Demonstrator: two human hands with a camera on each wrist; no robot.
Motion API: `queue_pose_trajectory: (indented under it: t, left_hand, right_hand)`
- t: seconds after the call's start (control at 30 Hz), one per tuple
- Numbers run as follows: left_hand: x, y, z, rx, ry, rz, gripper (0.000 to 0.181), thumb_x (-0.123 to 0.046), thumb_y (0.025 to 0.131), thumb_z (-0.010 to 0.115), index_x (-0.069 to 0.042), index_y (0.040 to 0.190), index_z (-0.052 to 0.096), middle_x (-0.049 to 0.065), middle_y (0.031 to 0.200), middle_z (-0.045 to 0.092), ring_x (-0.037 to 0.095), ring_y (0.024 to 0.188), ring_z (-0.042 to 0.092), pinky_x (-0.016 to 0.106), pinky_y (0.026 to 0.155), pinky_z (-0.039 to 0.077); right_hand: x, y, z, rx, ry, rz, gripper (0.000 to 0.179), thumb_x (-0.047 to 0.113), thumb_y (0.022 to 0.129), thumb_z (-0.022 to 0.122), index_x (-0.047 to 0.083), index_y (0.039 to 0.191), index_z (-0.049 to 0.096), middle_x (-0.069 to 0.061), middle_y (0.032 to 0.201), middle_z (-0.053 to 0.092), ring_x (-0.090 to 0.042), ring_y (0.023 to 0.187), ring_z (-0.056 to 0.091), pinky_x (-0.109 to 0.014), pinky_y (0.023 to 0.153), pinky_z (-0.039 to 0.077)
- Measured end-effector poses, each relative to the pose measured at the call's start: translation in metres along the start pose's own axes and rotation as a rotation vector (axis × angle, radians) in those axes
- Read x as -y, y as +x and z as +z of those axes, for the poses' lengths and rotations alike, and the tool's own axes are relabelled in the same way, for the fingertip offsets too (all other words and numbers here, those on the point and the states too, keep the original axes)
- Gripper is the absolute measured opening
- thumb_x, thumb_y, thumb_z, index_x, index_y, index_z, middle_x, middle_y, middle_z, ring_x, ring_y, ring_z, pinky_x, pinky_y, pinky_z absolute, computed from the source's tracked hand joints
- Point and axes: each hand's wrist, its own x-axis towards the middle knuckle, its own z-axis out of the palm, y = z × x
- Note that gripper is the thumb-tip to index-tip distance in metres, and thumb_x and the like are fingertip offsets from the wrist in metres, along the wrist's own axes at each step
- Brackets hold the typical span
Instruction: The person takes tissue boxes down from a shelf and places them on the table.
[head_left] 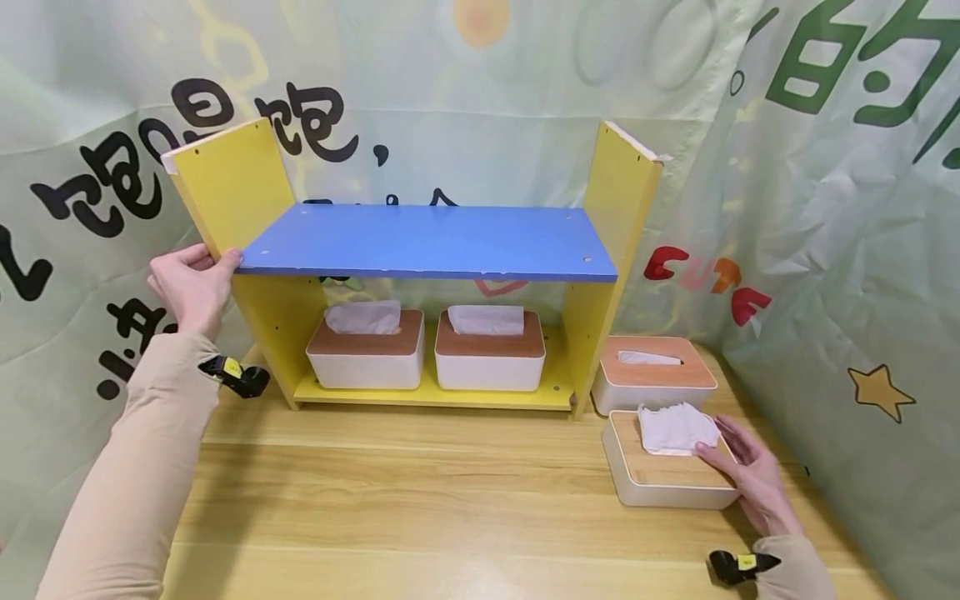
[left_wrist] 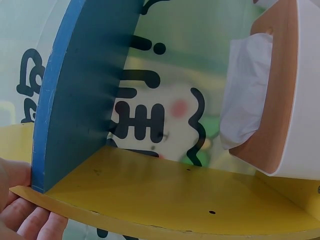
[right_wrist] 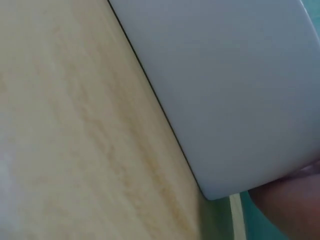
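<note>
My left hand grips the left side panel of a yellow-and-blue shelf unit. Its thumb lies at the blue board's front corner and the fingers go behind the yellow panel. At the right, my right hand holds the right end of a tissue box with a pale wood lid, thumb on top near the protruding tissue. In the right wrist view the white wall of this tissue box fills much of the frame; most of the hand is out of sight there.
Two white tissue boxes with brown lids, one left and one right, stand on the unit's yellow lower board. Another tissue box stands behind the held one, beside the unit. Printed cloth hangs around the wooden table.
</note>
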Motion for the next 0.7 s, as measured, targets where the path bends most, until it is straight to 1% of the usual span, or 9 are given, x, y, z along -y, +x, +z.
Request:
queue_pose_trajectory:
  t: [0.07,0.1,0.2,0.3,0.43,0.47,0.53,0.6,0.7]
  left_hand:
    - [0.000,0.000,0.000,0.001,0.004,0.000,0.050,-0.030,0.090,0.073,-0.008,0.133,0.065,-0.036,0.057,0.047,-0.001,0.143,0.021,0.020,0.116,0.021]
    - [0.000,0.000,0.000,0.002,0.003,-0.002,0.050,-0.031,0.090,0.073,-0.008,0.133,0.065,-0.036,0.057,0.047,-0.001,0.143,0.020,0.021,0.116,0.021]
    - [0.000,0.000,0.000,0.003,-0.008,-0.004,0.050,-0.030,0.090,0.073,-0.008,0.133,0.064,-0.036,0.057,0.047,-0.002,0.144,0.019,0.021,0.116,0.021]
    - [0.001,0.000,0.000,0.002,-0.007,0.001,0.049,-0.029,0.090,0.073,-0.007,0.133,0.065,-0.037,0.055,0.047,-0.002,0.144,0.019,0.021,0.116,0.020]
    - [0.001,0.001,0.000,-0.001,0.006,0.010,0.049,-0.030,0.089,0.073,-0.007,0.133,0.065,-0.037,0.053,0.046,0.001,0.143,0.021,0.023,0.115,0.019]
    - [0.000,0.001,0.000,-0.002,0.006,0.011,0.049,-0.030,0.089,0.074,-0.007,0.133,0.065,-0.037,0.054,0.046,0.001,0.143,0.022,0.023,0.115,0.019]
    - [0.000,0.001,0.000,-0.003,0.008,0.012,0.049,-0.031,0.089,0.074,-0.007,0.132,0.065,-0.037,0.054,0.046,0.002,0.142,0.022,0.024,0.114,0.019]
    - [0.001,0.001,0.000,-0.005,0.009,0.011,0.050,-0.031,0.089,0.074,-0.007,0.132,0.065,-0.037,0.054,0.046,0.002,0.141,0.023,0.023,0.114,0.020]
    - [0.001,0.001,0.000,-0.006,0.014,0.008,0.050,-0.031,0.089,0.073,-0.008,0.132,0.066,-0.037,0.054,0.045,0.002,0.139,0.024,0.024,0.114,0.020]
  right_hand:
    - [0.002,-0.002,0.001,-0.024,0.011,-0.030,0.078,0.013,0.096,0.068,0.012,0.160,0.024,0.025,0.136,0.048,0.013,0.134,0.036,0.003,0.088,0.040]
    - [0.003,-0.003,0.002,-0.036,0.015,-0.047,0.072,0.012,0.095,0.068,0.015,0.157,0.031,0.027,0.129,0.051,0.015,0.126,0.041,0.002,0.087,0.041]
    - [0.008,-0.006,0.004,-0.070,-0.005,-0.087,0.060,0.012,0.094,0.070,0.020,0.147,0.043,0.032,0.114,0.054,0.019,0.106,0.048,0.000,0.084,0.045]
    - [0.013,-0.009,0.005,-0.110,-0.115,-0.091,0.060,0.018,0.094,0.072,0.022,0.147,0.045,0.033,0.114,0.052,0.017,0.112,0.046,0.001,0.084,0.043]
    - [0.020,-0.012,0.008,-0.157,-0.286,-0.069,0.072,0.028,0.095,0.070,0.015,0.156,0.035,0.033,0.124,0.046,0.008,0.132,0.038,0.003,0.094,0.035]
    - [0.022,-0.012,0.009,-0.166,-0.316,-0.066,0.073,0.030,0.095,0.070,0.014,0.157,0.034,0.031,0.129,0.046,0.005,0.137,0.035,0.003,0.097,0.032]
    - [0.025,-0.013,0.010,-0.178,-0.352,-0.069,0.076,0.031,0.096,0.069,0.012,0.159,0.030,0.020,0.144,0.045,0.002,0.144,0.029,0.004,0.102,0.027]
    - [0.029,-0.013,0.012,-0.188,-0.379,-0.083,0.078,0.031,0.096,0.069,0.008,0.159,0.029,0.005,0.158,0.038,0.000,0.147,0.025,0.002,0.108,0.022]
    - [0.035,-0.014,0.016,-0.185,-0.394,-0.103,0.080,0.030,0.096,0.069,0.005,0.159,0.026,-0.016,0.166,0.026,-0.005,0.151,0.020,-0.014,0.122,0.016]
